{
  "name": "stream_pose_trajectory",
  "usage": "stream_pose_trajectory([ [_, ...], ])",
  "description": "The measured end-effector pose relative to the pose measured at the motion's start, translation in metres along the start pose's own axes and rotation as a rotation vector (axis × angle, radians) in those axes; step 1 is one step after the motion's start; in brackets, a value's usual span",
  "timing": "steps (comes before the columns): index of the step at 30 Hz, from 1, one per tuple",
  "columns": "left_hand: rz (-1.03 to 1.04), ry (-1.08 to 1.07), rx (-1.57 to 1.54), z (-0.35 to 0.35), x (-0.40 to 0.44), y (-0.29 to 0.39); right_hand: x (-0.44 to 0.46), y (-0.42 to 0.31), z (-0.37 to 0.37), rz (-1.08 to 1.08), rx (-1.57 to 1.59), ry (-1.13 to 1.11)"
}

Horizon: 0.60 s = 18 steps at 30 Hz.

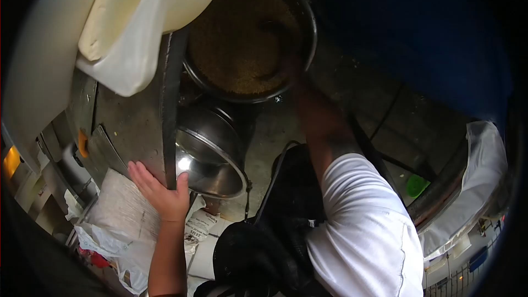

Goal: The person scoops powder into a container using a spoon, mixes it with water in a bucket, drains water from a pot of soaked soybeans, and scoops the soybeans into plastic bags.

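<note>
My left hand (164,195) rests on the edge of a grey metal table (135,124), fingers stretched out and thumb apart, holding nothing. My right hand (292,69) reaches down into a large round metal basin (312,30) at the top. A brown, grainy mass (236,38) fills much of that basin. Shadow hides the right hand's fingers, so I cannot make out whether they hold anything. Just right of my left hand, below the table edge, a shiny steel bowl (212,170) stands tilted on its side.
A white plastic tub (135,74) with a pale yellow block (104,27) overhangs the table at upper left. Clear plastic-wrapped packing (124,203) lies at lower left. A green cup-like object (417,185) is on the floor at right, near a white plastic-covered edge (476,170).
</note>
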<state>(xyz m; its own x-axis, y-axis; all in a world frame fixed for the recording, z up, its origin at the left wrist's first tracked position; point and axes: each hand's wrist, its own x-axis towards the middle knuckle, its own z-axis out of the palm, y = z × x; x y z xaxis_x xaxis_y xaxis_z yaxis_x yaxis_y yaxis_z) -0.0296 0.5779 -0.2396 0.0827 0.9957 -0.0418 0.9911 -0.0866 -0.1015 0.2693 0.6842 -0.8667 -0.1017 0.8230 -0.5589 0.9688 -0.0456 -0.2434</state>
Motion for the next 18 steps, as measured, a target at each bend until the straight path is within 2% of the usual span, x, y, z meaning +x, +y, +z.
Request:
stream_pose_trajectory([
  [1,0.000,-0.001,-0.002,-0.001,0.000,-0.001,-0.009,-0.001,-0.001,0.000,0.074,0.063],
  [4,-0.008,0.020,-0.001,-0.003,0.000,0.001,-0.044,0.000,-0.016,-0.010,0.505,0.456],
  [6,-0.015,0.022,0.000,-0.004,0.000,0.002,-0.061,0.008,-0.039,-0.022,0.640,0.607],
  [9,-0.015,0.074,0.011,-0.005,-0.002,0.002,-0.096,0.005,-0.088,0.121,0.915,0.366],
  [11,-0.054,0.053,0.052,-0.010,-0.003,0.006,-0.149,0.028,-0.160,0.182,1.687,0.169],
  [13,-0.108,0.062,0.058,-0.017,-0.004,0.011,-0.145,0.054,-0.131,0.250,1.145,0.039],
  [15,-0.139,0.018,0.054,-0.027,-0.004,0.013,-0.237,0.023,-0.252,0.438,1.596,0.089],
  [17,-0.157,0.031,0.011,-0.032,-0.010,0.012,-0.302,0.011,-0.316,0.226,1.772,0.126],
  [18,-0.154,0.006,-0.022,-0.036,-0.018,0.011,-0.329,0.009,-0.336,0.240,1.785,0.131],
])
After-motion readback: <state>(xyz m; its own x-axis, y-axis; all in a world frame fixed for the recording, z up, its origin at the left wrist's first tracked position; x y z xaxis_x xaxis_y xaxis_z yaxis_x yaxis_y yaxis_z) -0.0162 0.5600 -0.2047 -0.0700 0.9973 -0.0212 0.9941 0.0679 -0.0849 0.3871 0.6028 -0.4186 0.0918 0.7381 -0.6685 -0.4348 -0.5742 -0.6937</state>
